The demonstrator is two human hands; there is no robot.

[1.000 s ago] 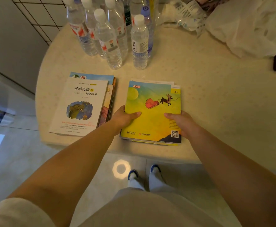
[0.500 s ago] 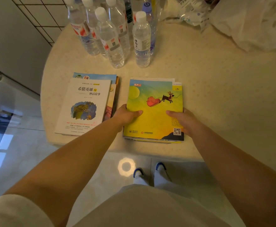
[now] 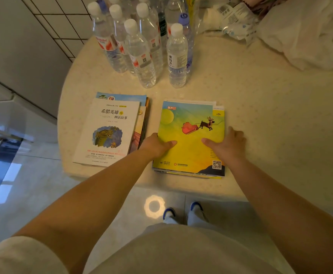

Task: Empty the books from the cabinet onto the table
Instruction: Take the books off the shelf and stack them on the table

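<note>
A stack of thin books topped by a yellow book with a reindeer and sleigh (image 3: 191, 119) lies flat near the front edge of the round cream table (image 3: 270, 115). My left hand (image 3: 157, 145) grips its left edge with the thumb on the cover. My right hand (image 3: 228, 145) holds the right edge, thumb on the cover and fingers down the side. To the left lies a second stack topped by a white book with a dragon picture (image 3: 110, 131). The cabinet is out of view.
Several clear water bottles (image 3: 142, 56) stand in a cluster at the back of the table. A white plastic bag (image 3: 309, 32) and wrapped packages (image 3: 232, 18) lie at the back right. A tiled wall (image 3: 23, 46) is on the left, with glossy floor and my shoes (image 3: 181, 214) below.
The yellow-topped stack stays where it was on the table with both hands on it. My right hand's fingers have shifted out along the stack's right edge. The camera view has drifted slightly.
</note>
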